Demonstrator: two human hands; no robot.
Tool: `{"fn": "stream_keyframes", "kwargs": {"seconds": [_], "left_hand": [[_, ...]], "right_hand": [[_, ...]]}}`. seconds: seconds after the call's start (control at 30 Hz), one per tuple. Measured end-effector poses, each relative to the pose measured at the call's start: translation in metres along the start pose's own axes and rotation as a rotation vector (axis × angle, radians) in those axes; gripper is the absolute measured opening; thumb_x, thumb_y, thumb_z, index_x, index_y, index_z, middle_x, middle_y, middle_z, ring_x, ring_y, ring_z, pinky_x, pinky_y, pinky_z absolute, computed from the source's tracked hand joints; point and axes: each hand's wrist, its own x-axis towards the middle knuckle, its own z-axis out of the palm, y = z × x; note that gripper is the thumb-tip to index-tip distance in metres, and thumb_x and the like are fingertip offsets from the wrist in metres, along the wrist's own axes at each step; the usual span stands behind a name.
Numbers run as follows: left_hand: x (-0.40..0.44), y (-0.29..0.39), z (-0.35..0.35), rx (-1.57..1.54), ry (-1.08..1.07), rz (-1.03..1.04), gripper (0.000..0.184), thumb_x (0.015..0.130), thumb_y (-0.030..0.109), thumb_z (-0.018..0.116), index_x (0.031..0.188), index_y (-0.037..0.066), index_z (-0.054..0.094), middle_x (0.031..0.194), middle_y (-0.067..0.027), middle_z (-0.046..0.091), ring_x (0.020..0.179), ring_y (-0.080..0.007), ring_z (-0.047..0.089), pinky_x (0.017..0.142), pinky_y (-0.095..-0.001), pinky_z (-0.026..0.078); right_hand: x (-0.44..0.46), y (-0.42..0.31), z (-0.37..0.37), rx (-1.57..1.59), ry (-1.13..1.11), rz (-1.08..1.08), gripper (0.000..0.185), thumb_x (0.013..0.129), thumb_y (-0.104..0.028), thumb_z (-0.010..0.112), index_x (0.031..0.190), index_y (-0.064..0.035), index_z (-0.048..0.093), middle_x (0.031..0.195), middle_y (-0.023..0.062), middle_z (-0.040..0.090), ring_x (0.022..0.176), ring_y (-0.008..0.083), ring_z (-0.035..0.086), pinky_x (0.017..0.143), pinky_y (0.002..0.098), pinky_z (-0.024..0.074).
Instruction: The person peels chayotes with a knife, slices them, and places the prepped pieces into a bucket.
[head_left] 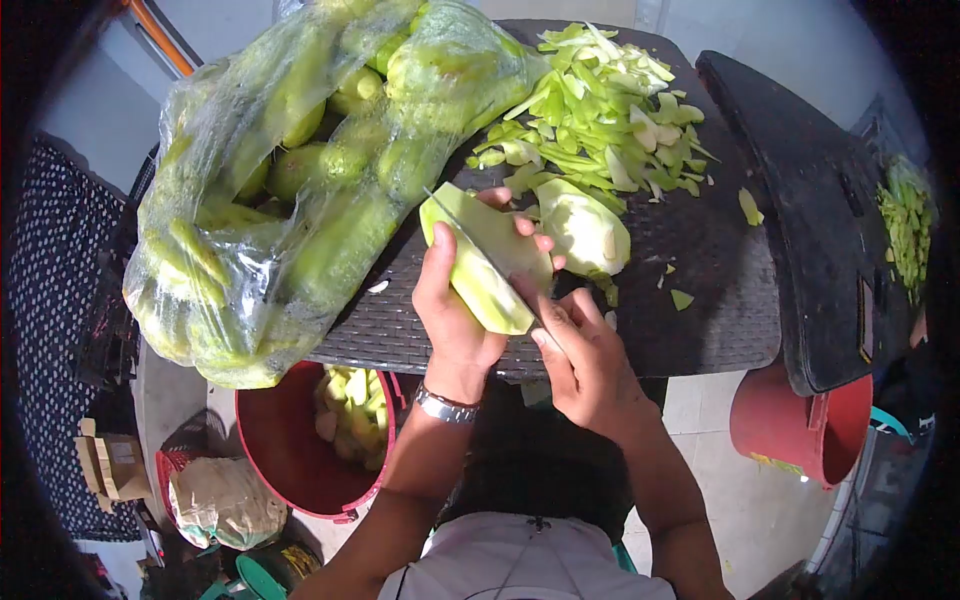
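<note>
My left hand (455, 320) cradles a peeled pale green fruit (480, 285), which looks like a green papaya, with the thumb on one side and the fingertips around the other. My right hand (585, 365) grips a knife (470, 235) whose thin blade lies lengthwise along the fruit. Most of the knife's handle is hidden in the fingers. Just beyond my hands, another peeled whitish-green piece (585, 230) rests on the dark woven-pattern tabletop (700, 315). Behind it sits a heap of green peel strips (600, 120).
A clear plastic bag (270, 265) of whole green fruits fills the table's left side. Below stands a red bucket (275, 435) with peeled pieces (355, 405) inside. On the right are a second dark table (790, 190), another red bucket (790, 425) and more green strips (905, 225).
</note>
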Motion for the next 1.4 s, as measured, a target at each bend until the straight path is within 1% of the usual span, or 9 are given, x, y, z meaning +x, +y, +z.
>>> {"fn": "stream_keyframes", "kwargs": {"seconds": [0.5, 0.6, 0.63, 0.73, 0.87, 0.97, 1.07, 1.13, 1.4], "left_hand": [[-0.003, -0.010, 0.007, 0.145, 0.276, 0.100, 0.061, 0.106, 0.066, 0.043, 0.122, 0.008, 0.054, 0.103, -0.0091, 0.059, 0.093, -0.0252, 0.064, 0.076, -0.0411, 0.059], [-0.002, -0.010, 0.008, 0.243, 0.440, 0.113, 0.062, 0.106, 0.066, 0.043, 0.120, 0.007, 0.056, 0.096, -0.0122, 0.063, 0.086, -0.0315, 0.067, 0.078, -0.0520, 0.061], [-0.001, -0.010, 0.008, 0.249, 0.412, 0.125, 0.060, 0.106, 0.065, 0.045, 0.120, 0.007, 0.055, 0.097, -0.0106, 0.062, 0.087, -0.0284, 0.066, 0.077, -0.0481, 0.060], [-0.001, -0.007, 0.003, 0.186, 0.359, 0.123, 0.055, 0.106, 0.061, 0.050, 0.119, 0.008, 0.055, 0.099, -0.0073, 0.061, 0.089, -0.0225, 0.065, 0.077, -0.0401, 0.059], [0.013, 0.006, -0.004, -0.005, 0.371, -0.069, 0.047, 0.105, 0.054, 0.058, 0.115, 0.009, 0.057, 0.104, -0.0115, 0.065, 0.090, -0.0278, 0.068, 0.084, -0.0430, 0.058], [0.019, 0.008, -0.005, -0.057, 0.375, -0.125, 0.034, 0.101, 0.037, 0.066, 0.117, 0.008, 0.059, 0.107, -0.0165, 0.069, 0.098, -0.0328, 0.070, 0.089, -0.0500, 0.058], [0.013, 0.016, 0.001, -0.010, 0.369, -0.196, 0.034, 0.100, 0.034, 0.065, 0.118, 0.005, 0.063, 0.111, -0.0141, 0.070, 0.106, -0.0335, 0.069, 0.093, -0.0530, 0.058], [0.014, 0.016, -0.012, 0.005, 0.322, -0.211, 0.037, 0.100, 0.033, 0.065, 0.122, 0.004, 0.062, 0.113, -0.0151, 0.070, 0.106, -0.0348, 0.069, 0.097, -0.0543, 0.057], [0.003, 0.014, -0.011, 0.041, 0.178, -0.340, 0.046, 0.101, 0.035, 0.063, 0.132, 0.001, 0.060, 0.118, -0.0159, 0.071, 0.108, -0.0313, 0.071, 0.095, -0.0516, 0.059]], "right_hand": [[-0.002, -0.017, 0.009, -0.239, -0.082, 0.233, 0.100, 0.081, 0.007, 0.069, 0.166, -0.0265, 0.029, 0.109, 0.0169, 0.047, 0.083, 0.0376, 0.067, 0.074, 0.0478, 0.0615], [0.000, -0.015, 0.010, -0.310, -0.027, 0.220, 0.100, 0.081, 0.008, 0.068, 0.167, -0.0258, 0.028, 0.110, 0.0186, 0.047, 0.085, 0.0393, 0.067, 0.075, 0.0493, 0.0607], [0.002, -0.014, 0.011, -0.349, 0.001, 0.208, 0.100, 0.082, 0.008, 0.068, 0.167, -0.0256, 0.027, 0.110, 0.0193, 0.047, 0.086, 0.0399, 0.067, 0.075, 0.0499, 0.0603], [0.006, -0.016, 0.004, -0.164, -0.056, 0.263, 0.090, 0.083, 0.014, 0.063, 0.164, -0.0142, 0.037, 0.104, 0.0164, 0.045, 0.089, 0.0330, 0.060, 0.079, 0.0427, 0.0545], [0.010, 0.006, 0.006, -0.116, 0.205, 0.066, 0.044, 0.099, -0.001, 0.061, 0.142, -0.0015, 0.055, 0.092, 0.0158, 0.057, 0.077, 0.0252, 0.063, 0.067, 0.0357, 0.0529], [0.012, 0.009, 0.002, 0.131, 0.156, 0.401, 0.026, 0.104, -0.010, 0.061, 0.128, -0.0006, 0.061, 0.077, 0.0043, 0.058, 0.054, 0.0102, 0.056, 0.048, 0.0304, 0.0463], [0.024, 0.001, -0.013, 0.114, 0.188, 0.446, 0.033, 0.100, -0.013, 0.067, 0.130, -0.0005, 0.061, 0.091, 0.0124, 0.062, 0.075, 0.0225, 0.063, 0.064, 0.0363, 0.0498], [0.034, -0.003, -0.020, 0.020, 0.245, 0.275, 0.041, 0.096, -0.015, 0.072, 0.130, 0.0027, 0.060, 0.109, 0.0248, 0.064, 0.099, 0.0439, 0.067, 0.088, 0.0482, 0.0527], [0.063, 0.016, -0.023, 0.059, 0.188, 0.317, 0.047, 0.085, -0.021, 0.085, 0.120, 0.0015, 0.063, 0.101, 0.0178, 0.070, 0.088, 0.0296, 0.070, 0.074, 0.0399, 0.0558]]}}
